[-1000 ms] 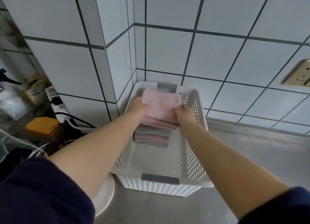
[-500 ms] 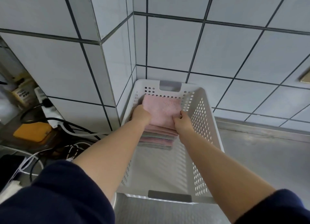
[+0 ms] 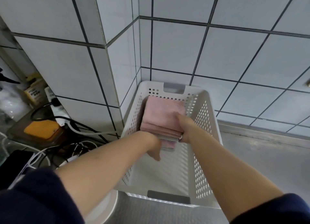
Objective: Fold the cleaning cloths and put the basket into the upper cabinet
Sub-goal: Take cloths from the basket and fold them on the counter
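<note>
A white perforated basket [image 3: 205, 156] stands on the steel counter, pushed into the tiled corner. Inside it, at the far end, lies a stack of folded cloths [image 3: 162, 113]: pink ones on top, grey and pink below. My right hand [image 3: 185, 128] grips the stack's right near corner, thumb on the top pink cloth. My left hand [image 3: 155, 148] hangs at the stack's near left edge with fingers pointing down, holding nothing; it is blurred.
Left of the tiled pillar are a glass dish with an orange item [image 3: 42, 129], a power strip [image 3: 53, 102] and tangled cables [image 3: 80, 133]. A white round object [image 3: 104, 210] sits by the basket's near left corner. Steel countertop [image 3: 260, 156] extends right.
My left hand has let go of the top pink cloth and drawn back toward me. The right hand stays on the stack. The view has shifted closer.
</note>
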The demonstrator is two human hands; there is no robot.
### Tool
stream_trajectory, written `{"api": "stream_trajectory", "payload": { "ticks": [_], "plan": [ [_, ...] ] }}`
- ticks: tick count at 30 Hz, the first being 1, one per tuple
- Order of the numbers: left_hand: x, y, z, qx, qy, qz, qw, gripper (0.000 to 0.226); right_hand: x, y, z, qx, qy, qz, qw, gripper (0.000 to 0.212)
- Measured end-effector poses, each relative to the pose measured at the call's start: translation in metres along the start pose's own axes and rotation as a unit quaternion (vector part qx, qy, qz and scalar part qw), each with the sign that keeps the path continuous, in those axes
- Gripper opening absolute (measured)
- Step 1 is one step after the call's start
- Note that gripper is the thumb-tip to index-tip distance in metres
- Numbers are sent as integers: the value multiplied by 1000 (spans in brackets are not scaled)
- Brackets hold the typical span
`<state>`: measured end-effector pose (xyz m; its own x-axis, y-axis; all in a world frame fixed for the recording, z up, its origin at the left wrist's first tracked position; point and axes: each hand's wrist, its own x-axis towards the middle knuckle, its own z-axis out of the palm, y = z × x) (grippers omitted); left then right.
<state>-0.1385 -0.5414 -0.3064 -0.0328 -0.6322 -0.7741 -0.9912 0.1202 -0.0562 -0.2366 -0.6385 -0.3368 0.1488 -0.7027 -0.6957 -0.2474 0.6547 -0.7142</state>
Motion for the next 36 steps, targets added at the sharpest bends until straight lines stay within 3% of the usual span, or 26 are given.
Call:
{"api": "stream_trajectory", "payload": {
  "ticks": [6, 14, 17, 19, 22, 24, 27, 29, 31, 36],
  "plan": [
    [20, -5, -5, -71, 102, -17, 992, 41, -2, -3, 12, -84, 10, -152, 985, 70],
    [34, -8, 5, -72, 97, -15, 993, 41, 12, 10, 17, -123, 22, -119, 985, 58],
    [11, -7, -11, -92, 165, -5, 982, 23, 6, 4, 15, -130, 45, -133, 981, 57],
    [-12, -12, -28, -163, 286, 5, 944, 26, 1, -2, 12, -154, 92, -178, 968, 55],
    [-18, -25, -46, -268, 493, -7, 828, 29, -6, -7, 10, -207, 159, -289, 921, 50],
    [3, -30, -50, -321, 531, -22, 784, 31, -9, -3, 14, -290, 160, -361, 872, 49],
    [38, -27, -41, -334, 494, -50, 801, 38, -14, 6, 21, -433, 115, -416, 791, 46],
    [52, -27, -31, -302, 461, -80, 830, 40, -10, 10, 22, -497, 100, -389, 769, 51],
    [58, -31, -21, -266, 430, -112, 855, 50, -4, 12, 18, -514, 123, -351, 773, 52],
    [65, -32, -9, -253, 399, -149, 869, 57, 4, 19, 12, -517, 131, -251, 808, 67]
  ]
}}
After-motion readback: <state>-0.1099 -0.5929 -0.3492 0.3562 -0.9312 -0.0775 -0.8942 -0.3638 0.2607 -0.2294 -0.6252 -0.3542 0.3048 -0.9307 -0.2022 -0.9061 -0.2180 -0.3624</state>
